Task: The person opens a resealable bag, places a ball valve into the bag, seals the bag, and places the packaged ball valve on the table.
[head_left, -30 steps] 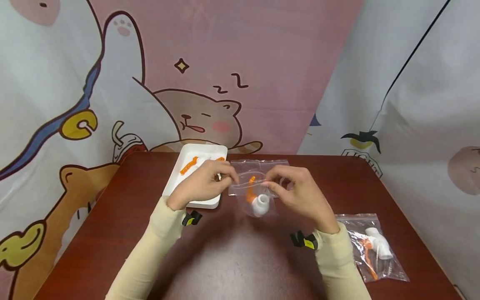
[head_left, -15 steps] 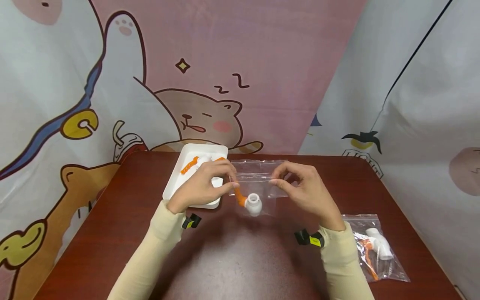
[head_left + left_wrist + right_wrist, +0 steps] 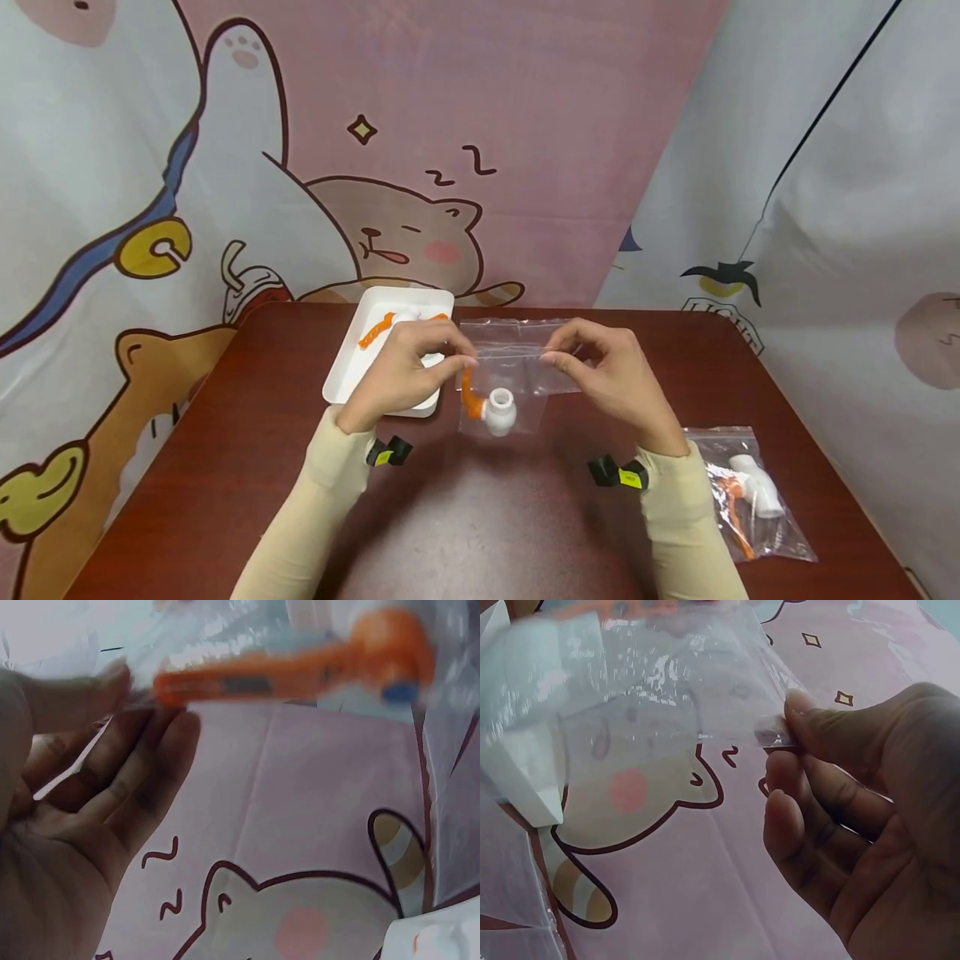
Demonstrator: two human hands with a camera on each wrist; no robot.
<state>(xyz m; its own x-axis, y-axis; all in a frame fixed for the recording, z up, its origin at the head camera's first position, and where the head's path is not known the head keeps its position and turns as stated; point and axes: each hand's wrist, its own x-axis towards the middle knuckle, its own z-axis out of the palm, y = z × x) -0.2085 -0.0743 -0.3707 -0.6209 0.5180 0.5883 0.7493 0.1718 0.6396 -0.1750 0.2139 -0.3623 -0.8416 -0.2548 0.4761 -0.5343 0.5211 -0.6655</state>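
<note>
A clear zip bag (image 3: 529,408) hangs over the table between both hands. Inside it is a ball valve (image 3: 498,412) with a white body and an orange handle, sitting toward the bag's lower left. My left hand (image 3: 417,362) pinches the bag's upper left corner between thumb and fingers; the left wrist view shows the orange handle (image 3: 300,676) close by, blurred. At the other upper corner my right hand (image 3: 609,371) pinches the bag's edge, and the right wrist view shows the film (image 3: 697,697) stretched from those fingertips. The bag's top edge runs nearly straight between the hands.
Behind the left hand stands a white tray (image 3: 351,364) holding ball valves (image 3: 375,331) with orange handles. Flat clear bags (image 3: 517,330) lie behind the held one. At the right, a bagged ball valve (image 3: 756,487) rests on the brown table (image 3: 480,525).
My right hand has moved slightly right, and the bag's top edge has gone from bowed to nearly straight. The ball valve has slid left inside the bag, its opening still upward.
</note>
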